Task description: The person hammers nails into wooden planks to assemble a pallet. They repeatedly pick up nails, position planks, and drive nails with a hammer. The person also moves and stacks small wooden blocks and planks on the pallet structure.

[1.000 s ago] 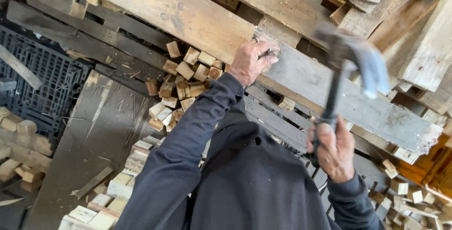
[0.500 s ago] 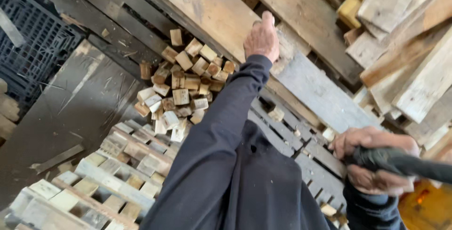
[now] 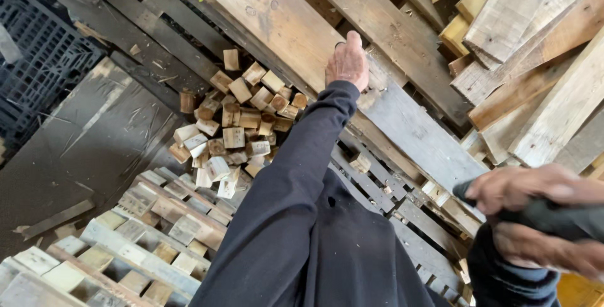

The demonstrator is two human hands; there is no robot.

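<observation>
Pressing flat, the left hand (image 3: 348, 63) was spread on the grey plank (image 3: 402, 124) at twelve o'clock. A dark handle (image 3: 553, 217) was clenched by the right hand (image 3: 535, 219) at three o'clock.

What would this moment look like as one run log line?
left hand: pressed flat on grey plank | right hand: grips dark handle, blurred | beside: pile of wood blocks

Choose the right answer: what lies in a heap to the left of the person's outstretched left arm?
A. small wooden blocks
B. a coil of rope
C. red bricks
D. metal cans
A: a heap of small wooden blocks lies on the dark ground beside the sleeve of the left hand, which rests on a long plank; the right hand grips a dark handle.
</observation>
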